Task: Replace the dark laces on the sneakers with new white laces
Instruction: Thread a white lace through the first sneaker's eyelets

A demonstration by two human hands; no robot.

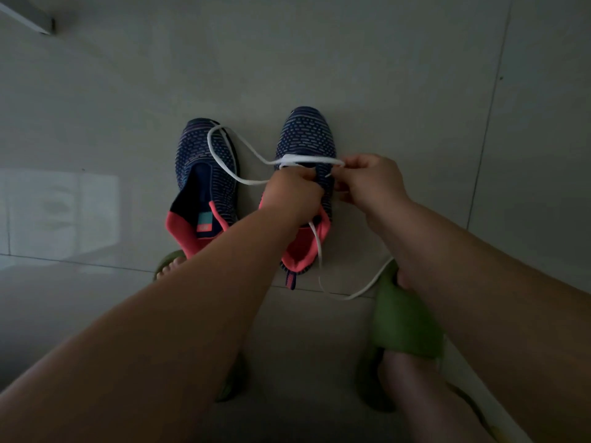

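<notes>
Head view: right sneaker sits at twelve o'clock, and your left hand and right hand both pinch the white lace at its eyelets. That loop draped over the left sneaker at ten o'clock could snag, I'd say.

Two dark-blue knit sneakers sit side by side on the grey tile floor: left sneaker, right sneaker. The thin white lace runs across both (maybe through the right one's eyelets).
</notes>
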